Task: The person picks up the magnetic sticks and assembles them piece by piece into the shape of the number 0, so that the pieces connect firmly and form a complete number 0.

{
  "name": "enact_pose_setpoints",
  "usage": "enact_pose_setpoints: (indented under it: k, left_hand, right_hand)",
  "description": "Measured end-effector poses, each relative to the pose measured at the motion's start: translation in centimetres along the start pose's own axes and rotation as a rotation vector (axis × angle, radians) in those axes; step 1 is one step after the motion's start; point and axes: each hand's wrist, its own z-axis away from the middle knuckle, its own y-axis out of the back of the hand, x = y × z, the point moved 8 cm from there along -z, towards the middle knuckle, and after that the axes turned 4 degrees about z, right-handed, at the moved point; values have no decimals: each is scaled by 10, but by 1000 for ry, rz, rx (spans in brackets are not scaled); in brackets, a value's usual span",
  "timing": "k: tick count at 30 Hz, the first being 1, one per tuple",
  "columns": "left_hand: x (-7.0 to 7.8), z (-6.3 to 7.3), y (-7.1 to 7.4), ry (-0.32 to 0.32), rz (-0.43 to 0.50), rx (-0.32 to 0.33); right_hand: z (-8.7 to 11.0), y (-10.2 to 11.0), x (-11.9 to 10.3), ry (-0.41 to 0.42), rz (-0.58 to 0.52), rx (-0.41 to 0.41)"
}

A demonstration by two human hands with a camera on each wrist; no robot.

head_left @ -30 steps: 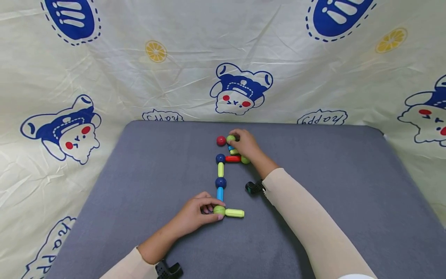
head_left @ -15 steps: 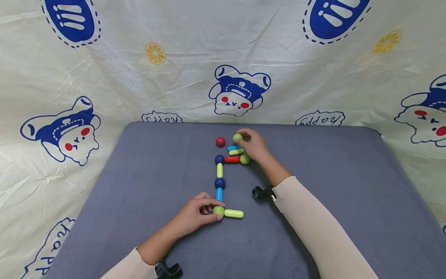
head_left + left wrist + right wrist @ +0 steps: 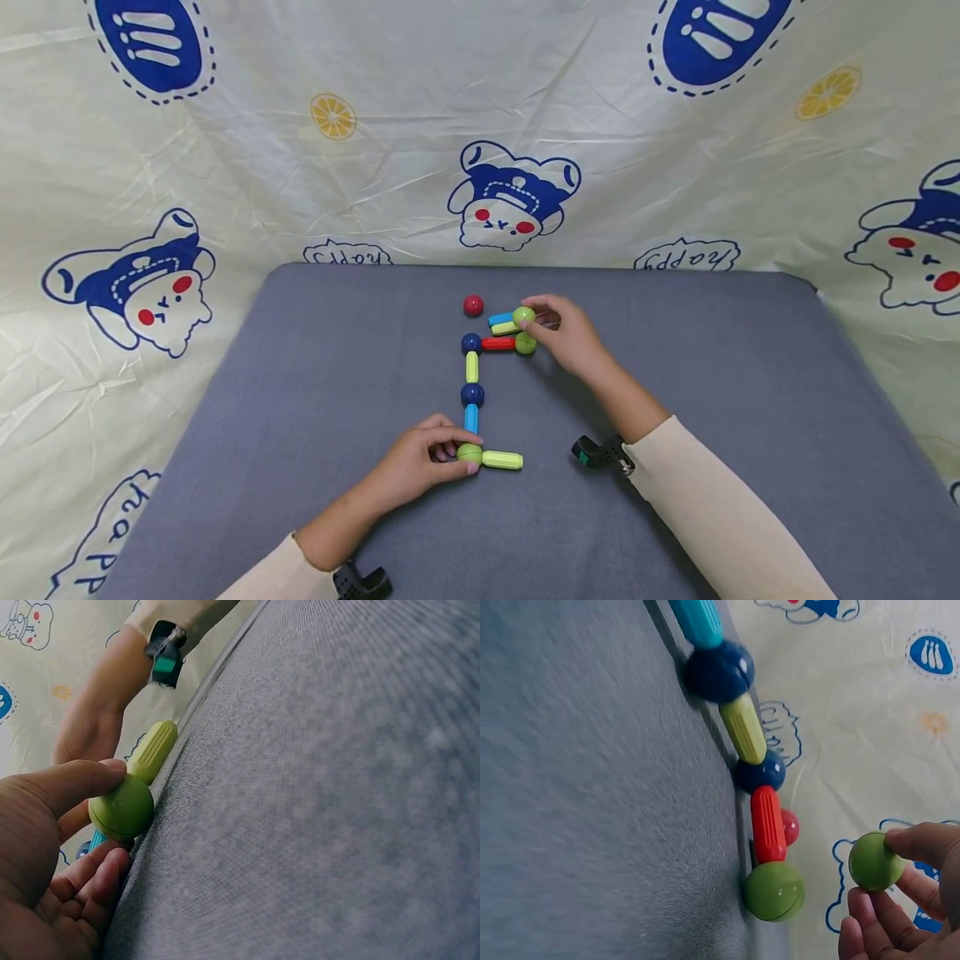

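Note:
My left hand (image 3: 416,458) grips a green ball (image 3: 470,453) at the near end of a chain of magnetic balls and sticks. From that ball a yellow-green stick (image 3: 503,460) points right, and a blue stick (image 3: 471,418) runs away to a dark blue ball (image 3: 472,394). Beyond come another yellow-green stick (image 3: 472,367), a second dark blue ball (image 3: 471,343), a red stick (image 3: 498,343) and a green end ball (image 3: 526,343). Between thumb and fingers, my right hand (image 3: 570,333) pinches a separate green ball (image 3: 875,861), held above the table beside the end ball.
Behind the red stick, a loose blue stick (image 3: 499,319) and a yellow-green stick (image 3: 506,329) lie side by side. A red ball (image 3: 473,306) sits near the far edge of the grey table (image 3: 337,358). A printed cloth (image 3: 405,183) hangs behind.
My right hand has carried its green ball from beside the red ball to the right and then nearer, by the chain's end ball. The left hand has stayed in place.

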Motion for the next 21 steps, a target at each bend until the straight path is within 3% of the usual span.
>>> enact_pose_setpoints:
  k: [5, 14, 21]
  left_hand:
    - [1, 1, 0, -3, -5, 3]
    - [-1, 0, 0, -9, -24, 10]
    - [0, 0, 0, -24, -18, 15]
  right_hand:
    - [23, 3, -6, 35, 12, -5]
    - [63, -2, 2, 11, 27, -70]
    - [90, -7, 4, 65, 40, -102]
